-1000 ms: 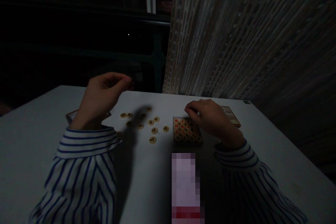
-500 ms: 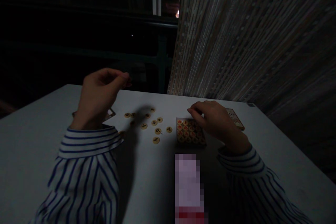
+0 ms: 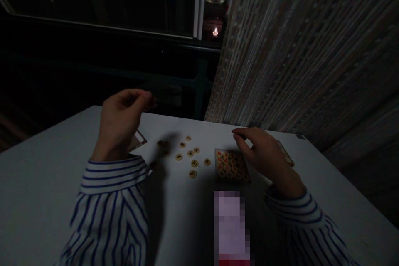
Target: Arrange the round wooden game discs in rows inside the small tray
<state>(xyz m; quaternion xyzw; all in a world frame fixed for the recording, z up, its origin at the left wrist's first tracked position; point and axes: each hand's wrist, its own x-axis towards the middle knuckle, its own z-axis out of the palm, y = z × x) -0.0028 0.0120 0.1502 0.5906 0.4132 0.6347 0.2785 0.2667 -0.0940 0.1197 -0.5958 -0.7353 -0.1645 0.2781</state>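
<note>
Above the white table's left half, my left hand is raised with thumb and fingers pinched; what it holds, if anything, is hidden. Several round pieces with dark characters lie loose between my hands, some in the left hand's shadow. A square box holds rows of pieces, red-marked ones at its upper left. Over the box's right side hovers my right hand, its thumb and forefinger a little apart and nothing seen between them.
Behind my right hand lies a flat box lid or card; another flat item is beside my left wrist. A pixelated pink object is at the near edge of the white table. A string curtain hangs at the back right.
The view has shifted, so the table and pieces appear lower and further right. The right hand's thumb and forefinger have parted slightly. My left hand keeps its pinched pose.
</note>
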